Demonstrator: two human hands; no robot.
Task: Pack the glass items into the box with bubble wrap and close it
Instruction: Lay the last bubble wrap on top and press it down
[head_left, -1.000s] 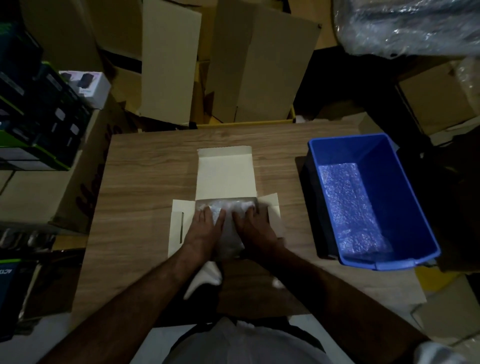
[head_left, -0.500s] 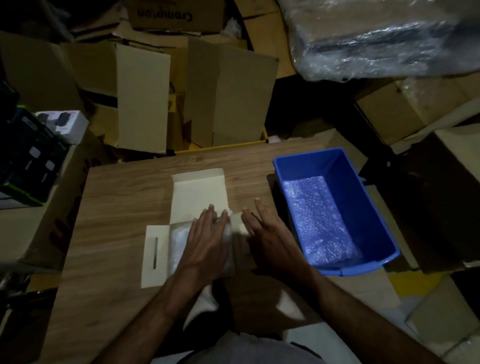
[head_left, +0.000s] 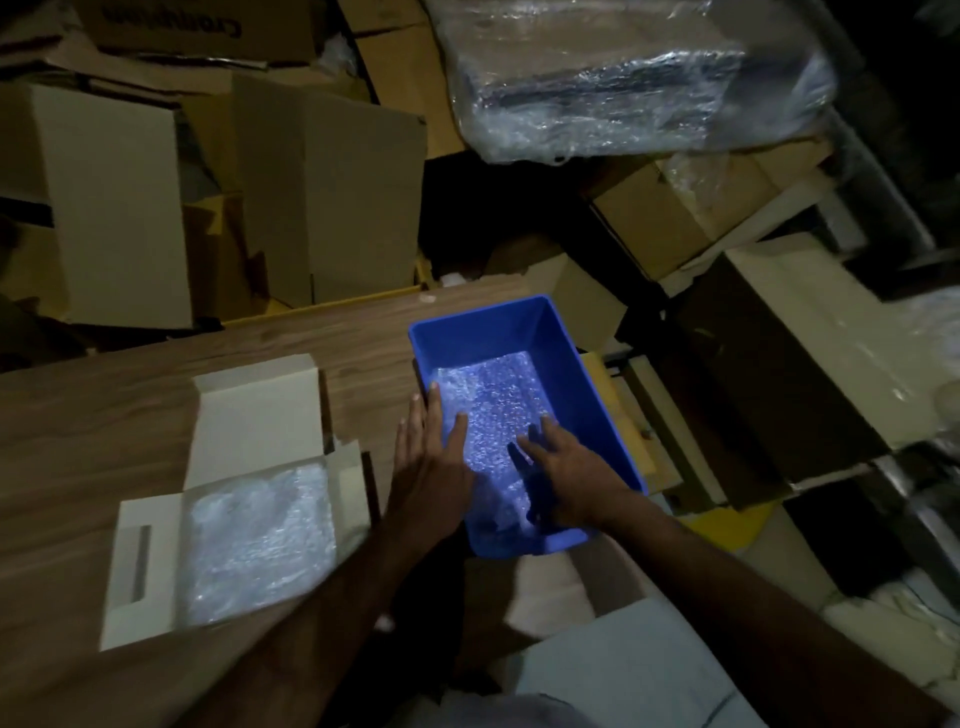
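A flat white cardboard box (head_left: 150, 571) lies open on the wooden table (head_left: 93, 415), its lid flap folded back, with bubble wrap (head_left: 254, 540) filling its inside. To its right stands a blue plastic bin (head_left: 566, 358) with a sheet of bubble wrap (head_left: 493, 405) on its floor. My left hand (head_left: 428, 467) reaches over the bin's left wall, fingers spread, resting on the sheet. My right hand (head_left: 571, 467) is inside the bin, fingers apart, touching the same sheet. No glass item can be made out.
Stacked brown cardboard boxes (head_left: 322, 197) stand beyond the table's far edge. A large bundle wrapped in plastic film (head_left: 623, 78) sits at the top right. More cartons (head_left: 779, 353) crowd the floor to the right of the bin. The room is dim.
Both hands left the white box and moved right into the blue bin. The view swung right, so the box now sits at the lower left.
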